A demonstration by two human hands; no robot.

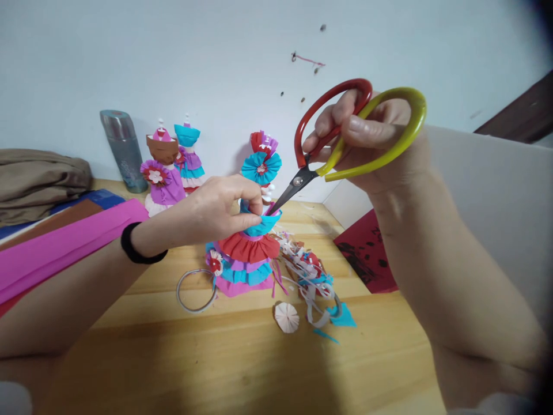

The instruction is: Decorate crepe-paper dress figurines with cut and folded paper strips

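A paper doll (248, 248) with a tiered pink, blue, purple and red ruffled skirt stands upright on the wooden table. On its head is a blue pleated rosette (261, 168) with a red centre. My left hand (228, 202) is closed at the blue bodice, thumb and fingers pinching its upper edge. With my right hand (363, 127) I hold a pair of scissors (298, 181), one handle red and the other yellow. Their dark blades look closed, and the tip points down at the bodice beside my left fingertips. The doll's far side is hidden.
Two more paper dolls (166, 184) and a grey bottle (125, 150) stand by the wall. Pink crepe paper (78, 251) lies at left. Around the doll are a tape ring (196, 291), a pale pleated disc (286, 318), paper scraps (306, 271) and a red sheet (367, 253).
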